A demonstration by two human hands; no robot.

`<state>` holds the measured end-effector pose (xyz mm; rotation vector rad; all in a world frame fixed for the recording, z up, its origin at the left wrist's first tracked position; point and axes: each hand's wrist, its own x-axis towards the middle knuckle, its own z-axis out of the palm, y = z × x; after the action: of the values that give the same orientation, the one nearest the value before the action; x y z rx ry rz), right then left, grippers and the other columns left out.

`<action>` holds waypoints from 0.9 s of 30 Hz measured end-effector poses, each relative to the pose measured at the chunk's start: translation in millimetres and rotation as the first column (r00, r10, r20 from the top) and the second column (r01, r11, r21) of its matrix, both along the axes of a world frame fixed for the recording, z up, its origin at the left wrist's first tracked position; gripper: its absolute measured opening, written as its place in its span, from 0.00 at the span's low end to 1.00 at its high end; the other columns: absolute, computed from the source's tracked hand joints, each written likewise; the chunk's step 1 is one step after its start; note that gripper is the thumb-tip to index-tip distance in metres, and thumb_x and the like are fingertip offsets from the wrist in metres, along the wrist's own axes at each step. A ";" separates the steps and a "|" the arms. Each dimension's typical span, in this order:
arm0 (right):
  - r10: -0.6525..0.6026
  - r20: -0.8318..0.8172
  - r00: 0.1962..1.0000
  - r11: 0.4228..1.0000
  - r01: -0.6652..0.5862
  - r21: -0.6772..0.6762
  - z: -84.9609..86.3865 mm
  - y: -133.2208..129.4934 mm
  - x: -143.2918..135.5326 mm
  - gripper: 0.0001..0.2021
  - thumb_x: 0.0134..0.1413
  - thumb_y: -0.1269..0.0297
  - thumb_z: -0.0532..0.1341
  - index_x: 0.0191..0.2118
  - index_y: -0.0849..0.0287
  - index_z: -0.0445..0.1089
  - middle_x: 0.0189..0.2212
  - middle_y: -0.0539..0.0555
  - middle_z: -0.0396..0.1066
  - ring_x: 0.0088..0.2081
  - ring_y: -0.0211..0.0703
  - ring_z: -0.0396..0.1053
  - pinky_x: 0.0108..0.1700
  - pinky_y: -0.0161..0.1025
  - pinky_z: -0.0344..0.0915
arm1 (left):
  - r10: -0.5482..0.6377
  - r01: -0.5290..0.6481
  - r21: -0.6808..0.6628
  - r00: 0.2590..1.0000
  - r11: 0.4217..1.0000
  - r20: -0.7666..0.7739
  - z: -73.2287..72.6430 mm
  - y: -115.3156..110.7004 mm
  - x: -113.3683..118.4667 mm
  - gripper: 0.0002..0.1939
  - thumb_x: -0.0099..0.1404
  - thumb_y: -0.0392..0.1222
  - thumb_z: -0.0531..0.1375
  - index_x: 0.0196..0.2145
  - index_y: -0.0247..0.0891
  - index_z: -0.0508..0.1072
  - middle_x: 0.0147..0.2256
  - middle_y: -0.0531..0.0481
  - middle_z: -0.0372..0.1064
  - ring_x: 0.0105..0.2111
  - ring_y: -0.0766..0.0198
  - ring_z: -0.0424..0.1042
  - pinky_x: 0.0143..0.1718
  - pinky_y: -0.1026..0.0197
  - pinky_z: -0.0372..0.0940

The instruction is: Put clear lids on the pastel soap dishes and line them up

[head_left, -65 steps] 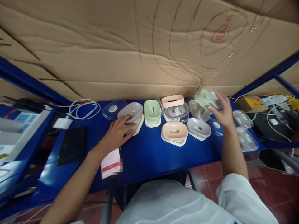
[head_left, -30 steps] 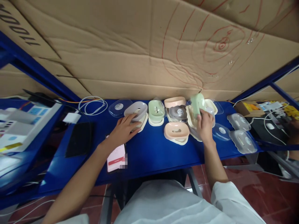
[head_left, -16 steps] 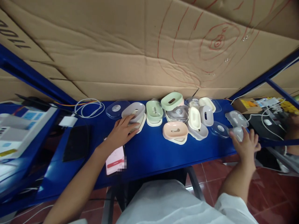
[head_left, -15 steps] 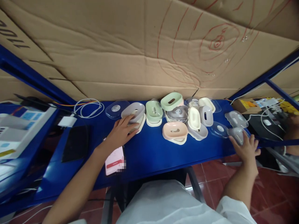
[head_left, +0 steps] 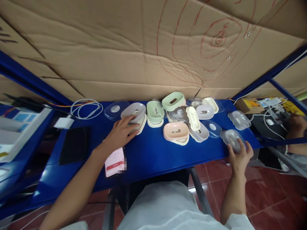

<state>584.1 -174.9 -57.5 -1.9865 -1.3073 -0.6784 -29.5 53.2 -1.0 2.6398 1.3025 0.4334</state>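
My left hand (head_left: 122,131) lies with spread fingers over the near rim of a grey oval soap dish (head_left: 137,108), which rests on a cream base (head_left: 142,126). Its thumb is stretched out near that base. Over at the right front edge, my right hand (head_left: 240,156) has its thumb and fingers around the near edge of a grey wavy-edged soap tray (head_left: 231,139). Just left of this tray lies a clear lid (head_left: 213,128). A similar grey tray (head_left: 239,120) is behind it. Between my hands are a green dish (head_left: 155,111) and a pink dish (head_left: 176,131).
A blue table (head_left: 148,153) carries everything, with a cardboard wall (head_left: 115,48) behind it. More dishes, trays and lids are heaped mid-table. A phone (head_left: 115,163) lies by my left forearm. White cable (head_left: 86,108) is coiled at the back left. Another person's arm (head_left: 296,150) shows far right.
My right hand has moved left with the grey tray, which has turned flatter to view. The clear lid has shifted left, and a tilted grey dish behind now lies flat. My left hand stays put.
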 end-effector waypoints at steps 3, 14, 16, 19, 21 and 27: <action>-0.034 -0.060 0.998 0.999 0.036 0.040 0.4 5.5 4.2 0.36 0.57 0.39 0.72 0.64 0.57 0.77 0.66 0.71 0.68 0.65 0.80 0.68 0.64 0.74 0.67 | 0.000 0.000 -0.011 1.000 1.000 -0.006 0.8 0.2 -0.4 0.21 0.80 0.53 0.52 0.57 0.46 0.80 0.72 0.37 0.60 0.71 0.39 0.61 0.66 0.32 0.63; 0.512 -0.162 0.843 0.856 -0.487 0.174 76.9 175.6 -109.5 0.27 0.59 0.46 0.73 0.61 0.49 0.77 0.65 0.61 0.69 0.67 0.66 0.68 0.69 0.68 0.65 | -0.020 0.020 -0.017 0.999 1.000 0.039 1.3 0.9 -0.4 0.20 0.80 0.52 0.53 0.56 0.44 0.81 0.72 0.36 0.60 0.71 0.39 0.61 0.67 0.31 0.62; 0.581 -0.201 0.789 0.814 -0.567 0.126 87.5 214.5 -121.2 0.27 0.59 0.45 0.72 0.59 0.50 0.77 0.64 0.61 0.69 0.67 0.63 0.68 0.70 0.65 0.64 | -0.019 0.019 -0.020 0.999 1.000 0.036 1.3 0.8 -0.8 0.20 0.79 0.52 0.53 0.55 0.45 0.81 0.72 0.36 0.61 0.71 0.39 0.61 0.67 0.31 0.62; 0.628 -0.327 0.706 0.765 -0.638 0.090 95.3 251.7 -116.0 0.26 0.57 0.43 0.72 0.56 0.50 0.78 0.61 0.61 0.72 0.65 0.60 0.70 0.69 0.62 0.65 | -0.005 0.005 -0.022 1.000 1.000 0.025 1.9 0.3 -1.3 0.19 0.79 0.52 0.54 0.55 0.45 0.81 0.71 0.36 0.61 0.71 0.38 0.60 0.66 0.30 0.62; 0.634 -0.439 0.637 0.745 -0.656 0.123 96.6 262.7 -104.8 0.22 0.59 0.42 0.71 0.52 0.50 0.79 0.58 0.59 0.75 0.62 0.58 0.72 0.67 0.60 0.67 | 0.002 -0.002 -0.017 1.000 1.000 0.022 2.5 -0.2 -1.4 0.19 0.79 0.52 0.54 0.55 0.45 0.81 0.71 0.36 0.61 0.71 0.38 0.61 0.66 0.31 0.63; 0.635 -0.425 0.645 0.736 -0.672 0.081 94.2 259.3 -87.5 0.20 0.61 0.45 0.70 0.54 0.48 0.79 0.58 0.57 0.77 0.63 0.56 0.72 0.67 0.60 0.67 | 0.006 -0.006 -0.016 1.000 1.000 0.025 2.8 -0.8 -1.5 0.19 0.79 0.53 0.54 0.56 0.46 0.80 0.71 0.38 0.61 0.71 0.41 0.62 0.67 0.33 0.63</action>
<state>496.6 84.4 36.7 -1.4169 -1.6329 0.1714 -31.0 52.4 1.8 2.6093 1.3013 0.4533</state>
